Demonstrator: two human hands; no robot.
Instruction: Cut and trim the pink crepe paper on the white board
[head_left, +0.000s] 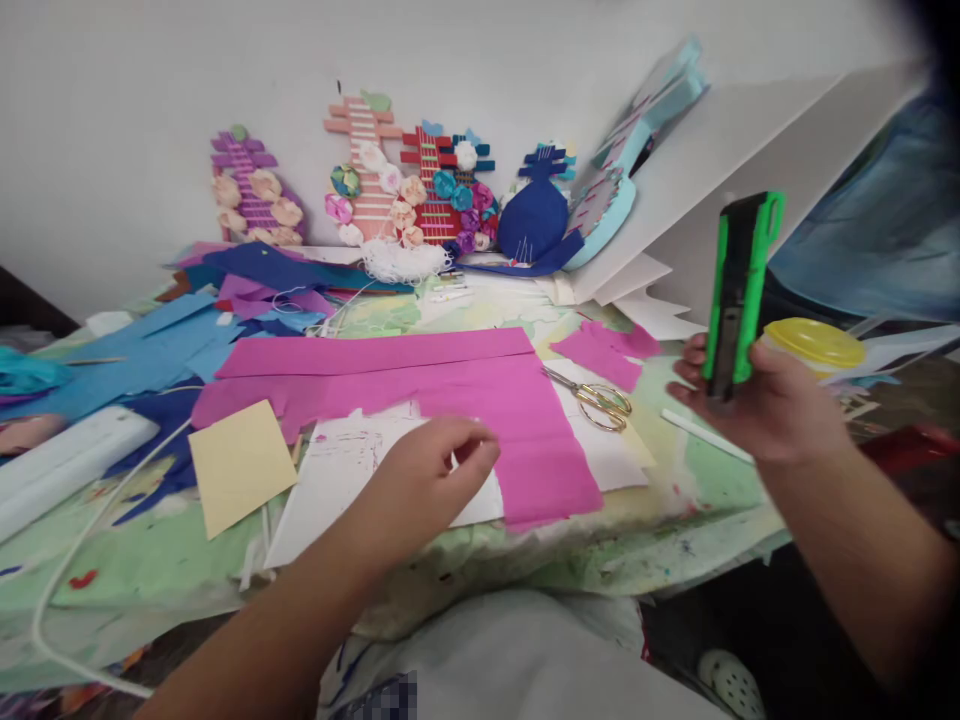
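My right hand (787, 405) is raised at the right, fingers wrapped round the lower part of a green and black utility knife (739, 290), which stands nearly upright. My left hand (442, 465) hovers over the middle of the table with thumb and fingers curled together, and nothing shows in them. Beneath and beyond it spreads bright pink crepe paper (540, 430), with a folded strip (375, 352) along its far edge. White sheets (337, 450) with pen marks lie partly under the paper. Gold-handled scissors (600, 402) rest at the paper's right edge, by a pink scrap (609, 348).
A yellow card (242, 465), a white glue gun or power strip-like bar (75, 465) and a white cord lie left. Blue paper (157, 350) is piled behind. Flower-trimmed guitar-shaped crafts (364, 180) lean on the wall. A yellow-lidded tub (814, 345) stands behind my right hand.
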